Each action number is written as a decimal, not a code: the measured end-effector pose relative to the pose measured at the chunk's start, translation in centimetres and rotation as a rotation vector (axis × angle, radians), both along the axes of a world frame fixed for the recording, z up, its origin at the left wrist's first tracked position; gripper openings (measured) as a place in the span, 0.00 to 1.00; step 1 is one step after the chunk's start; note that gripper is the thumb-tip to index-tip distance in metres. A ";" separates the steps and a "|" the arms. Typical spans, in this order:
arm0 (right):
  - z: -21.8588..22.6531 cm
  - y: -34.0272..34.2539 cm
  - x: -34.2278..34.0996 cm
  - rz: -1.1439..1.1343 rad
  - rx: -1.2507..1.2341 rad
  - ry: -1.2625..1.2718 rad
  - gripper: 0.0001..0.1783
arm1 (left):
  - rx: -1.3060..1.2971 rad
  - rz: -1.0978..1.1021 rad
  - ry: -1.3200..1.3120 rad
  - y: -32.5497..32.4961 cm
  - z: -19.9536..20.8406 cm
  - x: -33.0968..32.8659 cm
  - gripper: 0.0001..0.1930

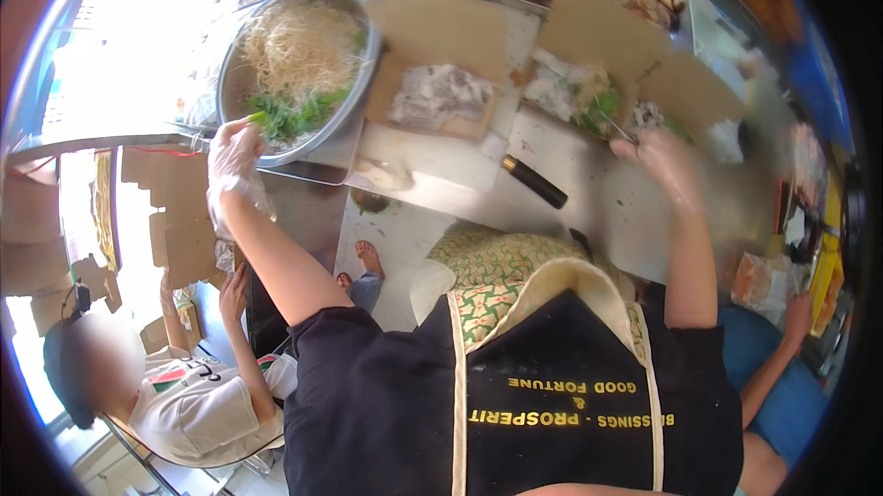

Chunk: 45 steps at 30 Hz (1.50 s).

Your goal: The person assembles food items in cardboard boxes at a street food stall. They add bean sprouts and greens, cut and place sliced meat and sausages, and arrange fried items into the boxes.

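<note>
- Silvery metal bowl [372,54] of bean sprouts [299,40] and leafy greens [308,109] sits beside the left hand [235,154], probably for easy reach.
- That gloved hand curls at the rim, seemingly pinching a green leaf [258,116].
- The gloved right hand [667,165] grips a metal tool [622,132], perhaps scissors, angled at greens in a cardboard box [589,28], its lid folded back, likely for access.

The scene is viewed from the wearer's head, through the left one of two side-by-side fisheye cameras. The lens is tilted steeply downward, so the wearer's dark shirt [372,395] is seen from close above at the lower edge, while the worktop [432,165] is shown farther out across the upper half. A wide sweep is taken in, straight edges are bent, and the right-hand corners are masked in black.
</note>
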State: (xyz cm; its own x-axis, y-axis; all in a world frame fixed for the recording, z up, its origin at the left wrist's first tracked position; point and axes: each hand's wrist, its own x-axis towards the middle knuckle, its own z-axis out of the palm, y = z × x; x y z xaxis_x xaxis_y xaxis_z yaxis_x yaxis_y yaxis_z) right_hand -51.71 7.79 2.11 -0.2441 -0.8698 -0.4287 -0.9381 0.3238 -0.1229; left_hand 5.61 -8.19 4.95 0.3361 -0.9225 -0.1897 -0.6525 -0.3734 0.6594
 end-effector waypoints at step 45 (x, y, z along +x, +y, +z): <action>2.4 1.1 8.5 -0.236 0.003 -0.186 0.26 | 0.274 -0.570 -0.333 -9.0 -0.8 -4.1 0.32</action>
State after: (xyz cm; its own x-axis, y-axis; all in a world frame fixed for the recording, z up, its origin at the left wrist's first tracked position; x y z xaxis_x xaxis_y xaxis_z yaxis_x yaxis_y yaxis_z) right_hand -43.26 8.85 4.46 -0.3567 -0.7970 -0.4874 -0.7983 0.5310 -0.2841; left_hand 1.47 -17.15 4.17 -0.1037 -0.9056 -0.4113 -0.9458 -0.0382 0.3225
